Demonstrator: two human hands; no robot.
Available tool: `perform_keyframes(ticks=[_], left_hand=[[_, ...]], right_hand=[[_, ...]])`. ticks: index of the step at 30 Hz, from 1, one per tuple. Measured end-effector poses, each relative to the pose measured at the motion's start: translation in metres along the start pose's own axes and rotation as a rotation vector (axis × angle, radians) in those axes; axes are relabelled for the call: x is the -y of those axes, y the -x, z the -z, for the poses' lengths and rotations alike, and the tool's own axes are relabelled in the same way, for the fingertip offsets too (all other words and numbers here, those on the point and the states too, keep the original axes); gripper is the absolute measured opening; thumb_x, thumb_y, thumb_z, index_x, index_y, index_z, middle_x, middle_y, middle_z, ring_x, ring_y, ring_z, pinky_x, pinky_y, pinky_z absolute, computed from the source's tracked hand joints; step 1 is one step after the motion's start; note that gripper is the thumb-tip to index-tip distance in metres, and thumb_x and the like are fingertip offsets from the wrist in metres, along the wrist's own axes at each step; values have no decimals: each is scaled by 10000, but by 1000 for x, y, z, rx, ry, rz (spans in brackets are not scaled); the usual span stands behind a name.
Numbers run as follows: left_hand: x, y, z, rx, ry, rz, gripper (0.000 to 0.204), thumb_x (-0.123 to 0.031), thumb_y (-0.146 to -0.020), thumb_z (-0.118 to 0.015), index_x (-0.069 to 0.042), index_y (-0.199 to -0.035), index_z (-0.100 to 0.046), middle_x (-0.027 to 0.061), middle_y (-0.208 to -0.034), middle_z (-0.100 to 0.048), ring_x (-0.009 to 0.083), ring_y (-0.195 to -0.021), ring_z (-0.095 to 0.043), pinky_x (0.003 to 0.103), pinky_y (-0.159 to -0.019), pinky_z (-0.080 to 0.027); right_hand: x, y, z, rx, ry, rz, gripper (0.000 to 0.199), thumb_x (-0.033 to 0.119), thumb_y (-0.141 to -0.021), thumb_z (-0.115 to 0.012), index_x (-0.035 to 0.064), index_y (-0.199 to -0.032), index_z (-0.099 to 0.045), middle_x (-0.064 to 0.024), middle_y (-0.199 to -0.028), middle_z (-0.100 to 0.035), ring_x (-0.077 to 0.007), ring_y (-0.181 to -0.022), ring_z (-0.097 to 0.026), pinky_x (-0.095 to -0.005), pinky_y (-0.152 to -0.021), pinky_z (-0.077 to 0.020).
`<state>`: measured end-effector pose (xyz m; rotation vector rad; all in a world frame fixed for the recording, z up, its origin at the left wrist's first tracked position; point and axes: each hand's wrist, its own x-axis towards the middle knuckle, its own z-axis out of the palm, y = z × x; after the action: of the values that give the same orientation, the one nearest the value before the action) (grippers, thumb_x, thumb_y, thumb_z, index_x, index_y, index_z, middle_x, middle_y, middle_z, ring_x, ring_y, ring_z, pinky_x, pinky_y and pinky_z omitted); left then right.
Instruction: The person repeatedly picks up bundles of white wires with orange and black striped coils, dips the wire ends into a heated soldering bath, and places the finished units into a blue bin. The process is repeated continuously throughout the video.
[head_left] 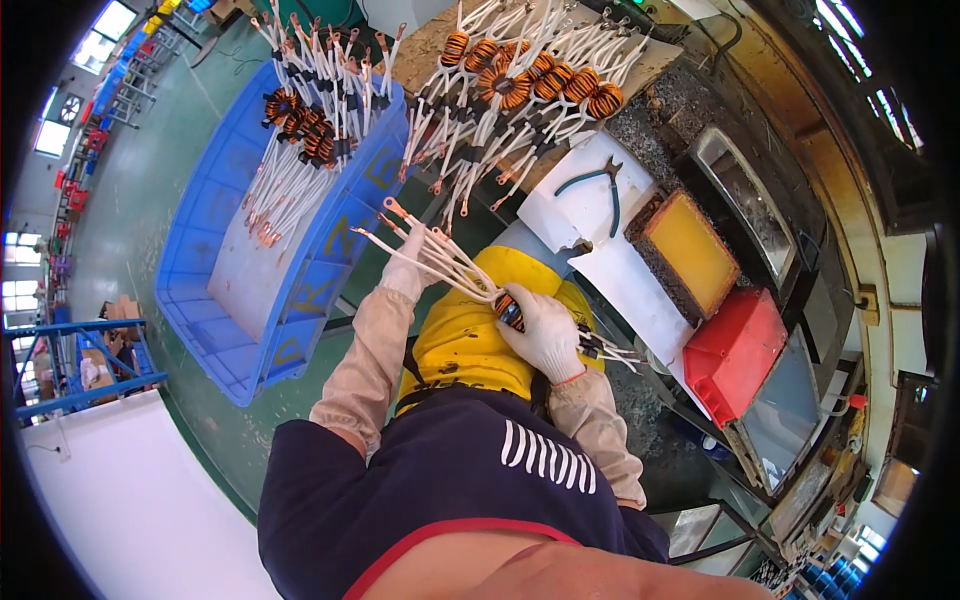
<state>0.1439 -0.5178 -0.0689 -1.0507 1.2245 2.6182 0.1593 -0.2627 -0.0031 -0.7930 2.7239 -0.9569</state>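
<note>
A wire-wound ring coil [508, 312] with long white leads [462, 268] lies across my lap in both hands. Its orange and black winding shows beside my gloved right hand [546, 335], which is closed around it. Higher up, my gloved left hand [408, 268] is wrapped about the leads just below their copper lugs [398, 212]. The other leads stick out past my right hand, toward the right. Part of the coil is hidden by the right hand's fingers.
At upper left a blue bin [218, 250] holds similar coils [305, 130]. More coils [503, 85] lie bundled on the bench. Right of me are cutting pliers [614, 190] on a white sheet, a yellow block [690, 240] in a dark frame, and a red bin [735, 350].
</note>
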Motion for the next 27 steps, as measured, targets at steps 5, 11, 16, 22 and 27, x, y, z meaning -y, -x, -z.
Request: perform_keyframes(ticks=[5, 11, 16, 22, 27], left_hand=[[-6, -12, -4, -90, 24, -8, 537, -550, -901, -588, -15, -938, -619, 129, -822, -669, 244, -725, -677, 369, -661, -585], [-10, 5, -10, -21, -37, -51, 592, -537, -953, -497, 39, -919, -631, 129, -761, -659, 237, -640, -649, 356, -596, -577], [1, 7, -5, 110, 150, 41, 578, -496, -977, -480, 66, -976, -614, 114, -754, -641, 177, -594, -620, 269, -470, -527], [21, 18, -23, 125, -64, 103, 328, -314, -952, -600, -7, -1066, -620, 79, -919, -638, 164, -758, -628, 272, -667, -525], [47, 7, -14, 200, -197, 26, 178, -200, -890, -681, -55, -979, -627, 52, -824, -643, 145, -714, -626, 269, -644, -516]], right_hand=[[-3, 4, -3, -18, 14, 30, 521, 267, -731, -741, 120, -1200, -568, -145, -909, -662, -325, -869, -647, -418, -805, -505], [-5, 2, 7, 13, -102, -54, 514, 278, -738, -743, 112, -1197, -584, -156, -967, -672, -334, -890, -655, -413, -791, -517], [-15, 3, 16, 28, -224, -74, 486, 285, -758, -719, 122, -1198, -590, -144, -1002, -676, -334, -908, -656, -406, -788, -523], [-17, -3, 10, 78, -187, -102, 494, 300, -758, -717, 118, -1199, -591, -157, -967, -679, -344, -894, -658, -416, -790, -522], [-19, 0, 8, 82, -142, -50, 515, 290, -750, -733, 102, -1205, -580, -157, -985, -678, -333, -920, -654, -411, -813, -515]])
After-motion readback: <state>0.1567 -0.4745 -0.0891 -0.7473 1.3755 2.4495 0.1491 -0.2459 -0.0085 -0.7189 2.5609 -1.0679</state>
